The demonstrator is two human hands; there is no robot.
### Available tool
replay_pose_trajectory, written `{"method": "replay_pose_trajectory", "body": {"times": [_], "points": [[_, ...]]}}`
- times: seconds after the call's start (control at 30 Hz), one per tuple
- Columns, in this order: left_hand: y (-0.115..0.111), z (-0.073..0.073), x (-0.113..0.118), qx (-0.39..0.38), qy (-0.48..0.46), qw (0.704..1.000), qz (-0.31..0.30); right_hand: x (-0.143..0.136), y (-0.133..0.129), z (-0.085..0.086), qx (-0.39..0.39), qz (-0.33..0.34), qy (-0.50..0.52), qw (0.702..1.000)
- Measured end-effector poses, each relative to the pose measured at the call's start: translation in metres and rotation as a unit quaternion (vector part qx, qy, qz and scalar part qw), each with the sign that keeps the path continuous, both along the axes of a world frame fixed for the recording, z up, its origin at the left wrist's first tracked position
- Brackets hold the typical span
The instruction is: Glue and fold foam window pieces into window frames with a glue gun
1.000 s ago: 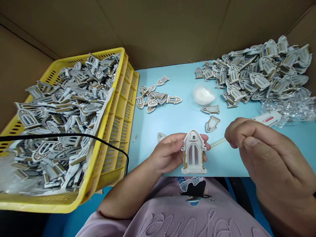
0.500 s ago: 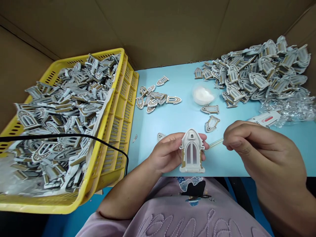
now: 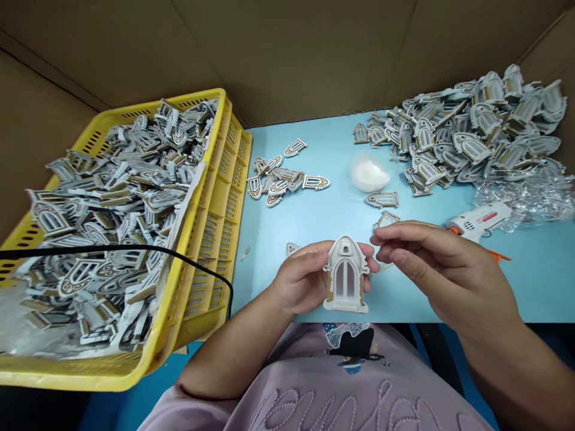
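Observation:
Upright above the front edge of the table, a white arched window piece (image 3: 346, 275) with brownish sides is held in my left hand (image 3: 300, 278), its plain side toward the camera. Just right of the piece is my right hand (image 3: 431, 263), its fingers apart and no object visible in them. A thin translucent stick (image 3: 385, 268) lies on the table, partly behind my right hand. Beyond the hands are two more window pieces, one (image 3: 383, 199) near a clear bowl (image 3: 371, 172) of white material.
On the left stands a yellow crate (image 3: 224, 197) full of window pieces, with a black cable (image 3: 179, 251) across it. A large pile (image 3: 467, 137) of pieces, crinkled plastic (image 3: 530, 197) and a white-and-orange glue gun (image 3: 483, 220) are at right. Several pieces (image 3: 287, 178) lie mid-table.
My right hand has moved left toward the window piece, and its fingers have spread. The glue gun shows more fully. The held piece has shifted slightly left.

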State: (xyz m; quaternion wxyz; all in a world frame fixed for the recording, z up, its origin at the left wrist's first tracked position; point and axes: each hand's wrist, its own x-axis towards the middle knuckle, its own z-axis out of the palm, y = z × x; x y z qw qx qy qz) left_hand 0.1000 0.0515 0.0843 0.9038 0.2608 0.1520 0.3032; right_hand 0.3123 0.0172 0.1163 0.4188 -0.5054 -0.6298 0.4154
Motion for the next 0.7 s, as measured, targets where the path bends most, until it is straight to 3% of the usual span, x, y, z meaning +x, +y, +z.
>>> {"method": "replay_pose_trajectory", "body": {"times": [0.33,0.7], "points": [[-0.0002,-0.0089,-0.0013,0.017,0.002,1.0,0.018,-0.0026,0.0013,0.0022,0.011,0.054,-0.001,0.998],[0.0,-0.0056,0.0006,0.025,0.032,0.998,0.038,-0.0065,0.0069,0.0027,0.09,0.039,-0.116,0.988]]}}
